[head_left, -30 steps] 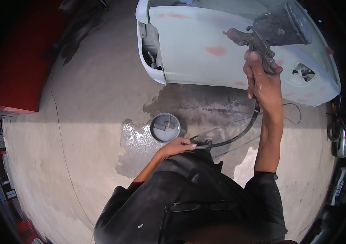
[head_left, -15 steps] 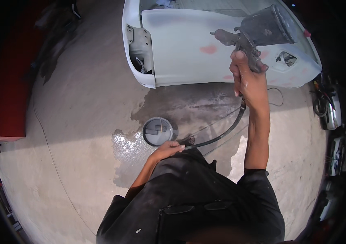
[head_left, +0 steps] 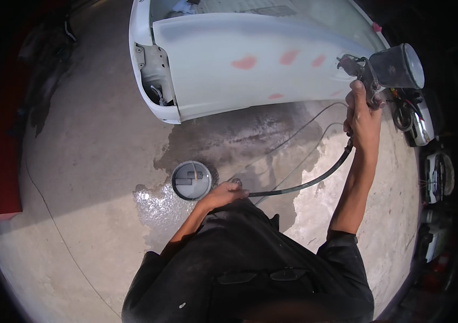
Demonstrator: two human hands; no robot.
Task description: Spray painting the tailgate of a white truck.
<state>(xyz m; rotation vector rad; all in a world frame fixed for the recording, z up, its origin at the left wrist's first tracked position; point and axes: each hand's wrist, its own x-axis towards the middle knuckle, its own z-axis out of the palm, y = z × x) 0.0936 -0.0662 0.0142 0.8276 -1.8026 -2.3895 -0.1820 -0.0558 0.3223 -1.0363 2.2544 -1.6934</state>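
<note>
Some loose hose [head_left: 299, 188] helps the right hand [head_left: 366, 121], fingers round the spray gun [head_left: 386, 70], move smoothly; left hand's [head_left: 221, 196] fingers seem to hold that hose.

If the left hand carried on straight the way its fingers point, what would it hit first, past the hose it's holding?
Past the black air hose, the left hand would most likely meet the right forearm near the wrist; their heights are hard to judge, so it might pass under.
</note>
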